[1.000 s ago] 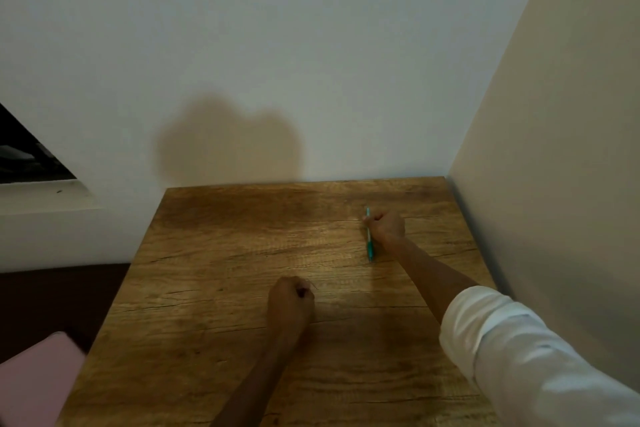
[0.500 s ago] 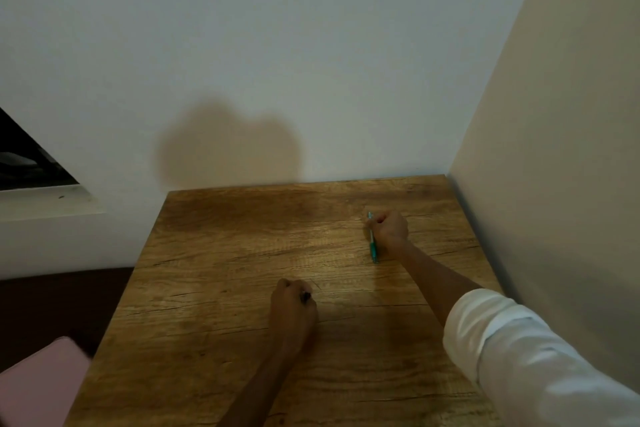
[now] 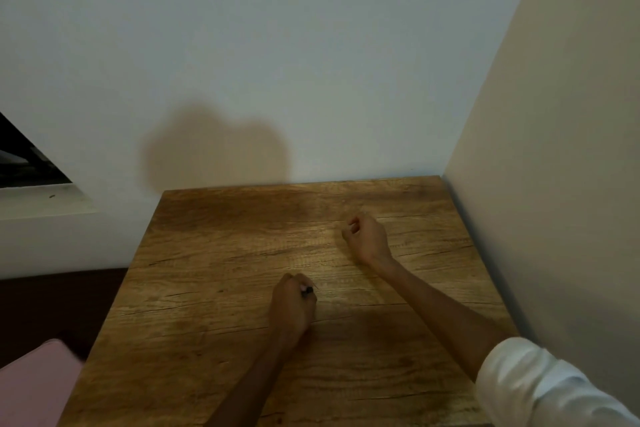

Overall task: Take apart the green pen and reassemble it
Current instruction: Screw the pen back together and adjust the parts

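My left hand [image 3: 292, 305] rests as a fist on the wooden table [image 3: 214, 288], near the middle. It is shut on a small dark pen part [image 3: 307, 289] that pokes out by the thumb. My right hand [image 3: 367, 236] is farther back and to the right, just above the table. Its fingers are curled, with a small gap at the thumb. The green pen does not show anywhere in this view. I cannot tell whether it is hidden inside the right hand.
The table stands in a corner, with a white wall behind it and a beige wall [image 3: 554, 184] close along its right edge. A pink object [image 3: 31, 388] sits at the lower left beside the table. A dark floor lies to the left.
The green pen, seen sticking out of my right hand before, is no longer visible. The right hand has turned and its fingers have loosened slightly. The left hand has stayed put.
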